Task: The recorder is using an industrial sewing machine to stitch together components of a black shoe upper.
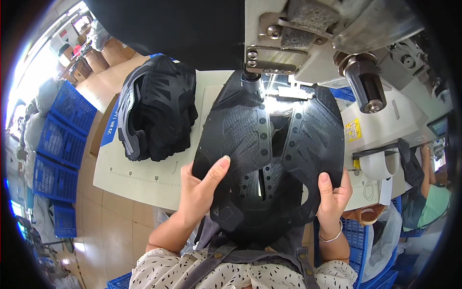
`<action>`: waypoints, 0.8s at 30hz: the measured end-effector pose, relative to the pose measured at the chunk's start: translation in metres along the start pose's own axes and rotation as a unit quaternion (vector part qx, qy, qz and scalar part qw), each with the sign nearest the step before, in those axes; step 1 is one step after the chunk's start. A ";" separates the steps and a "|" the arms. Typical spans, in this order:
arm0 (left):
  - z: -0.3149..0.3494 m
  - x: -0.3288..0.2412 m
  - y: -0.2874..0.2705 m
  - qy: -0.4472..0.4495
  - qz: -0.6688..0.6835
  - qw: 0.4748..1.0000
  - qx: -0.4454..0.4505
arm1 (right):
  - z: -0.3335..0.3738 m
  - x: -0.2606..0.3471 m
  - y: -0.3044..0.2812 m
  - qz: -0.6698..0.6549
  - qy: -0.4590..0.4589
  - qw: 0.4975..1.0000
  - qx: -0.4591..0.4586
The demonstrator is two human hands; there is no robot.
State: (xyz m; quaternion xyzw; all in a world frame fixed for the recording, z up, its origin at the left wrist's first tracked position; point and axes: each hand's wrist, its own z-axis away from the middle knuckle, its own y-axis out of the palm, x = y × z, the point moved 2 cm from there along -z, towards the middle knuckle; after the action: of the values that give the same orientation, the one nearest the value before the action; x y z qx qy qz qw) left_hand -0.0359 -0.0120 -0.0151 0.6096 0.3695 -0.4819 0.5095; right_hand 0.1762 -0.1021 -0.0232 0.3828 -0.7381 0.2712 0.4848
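Both my hands grip a black shoe upper (pixel 231 144), which lies spread under the lit head of a sewing machine (pixel 284 60). My left hand (pixel 204 185) holds its left edge, thumb on top and fingers underneath. On the opposite edge my right hand (pixel 333 195) pinches the upper in the same way. Rows of round eyelet marks run down both sides of the central slit. The far end of the upper sits beneath the machine's needle area, where glare hides the detail. My fingertips under the material are hidden.
A stack of black shoe uppers (pixel 161 111) stands on the pale worktable (pixel 139 185) to the left. Blue plastic crates (pixel 60 139) line the floor further left. At the far right a co-worker in a green top (pixel 435 204) sits beyond the machine. A brown shoe part (pixel 368 214) lies near the right crate.
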 end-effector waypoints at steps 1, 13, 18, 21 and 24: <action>-0.003 -0.002 0.000 0.016 -0.014 1.000 -0.014 | -0.001 0.000 0.001 -0.011 -0.003 1.000 -0.004; -0.047 -0.016 -0.002 0.035 -0.049 0.998 0.024 | -0.031 -0.006 0.014 -0.056 0.007 0.998 -0.003; -0.064 -0.023 0.002 0.024 -0.034 0.998 0.038 | -0.052 -0.013 0.019 -0.074 0.032 0.997 -0.008; -0.068 -0.024 0.006 0.026 -0.010 0.998 0.051 | -0.057 -0.012 0.022 -0.100 0.035 0.994 0.000; -0.069 -0.024 0.009 0.053 -0.006 0.998 0.020 | -0.058 -0.010 0.021 -0.111 0.048 0.993 0.000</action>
State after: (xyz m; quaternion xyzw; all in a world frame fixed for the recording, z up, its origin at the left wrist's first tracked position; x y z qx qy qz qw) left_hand -0.0192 0.0549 0.0117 0.6419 0.3902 -0.4594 0.4740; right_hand 0.1905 -0.0422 -0.0105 0.4491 -0.6666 0.2337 0.5471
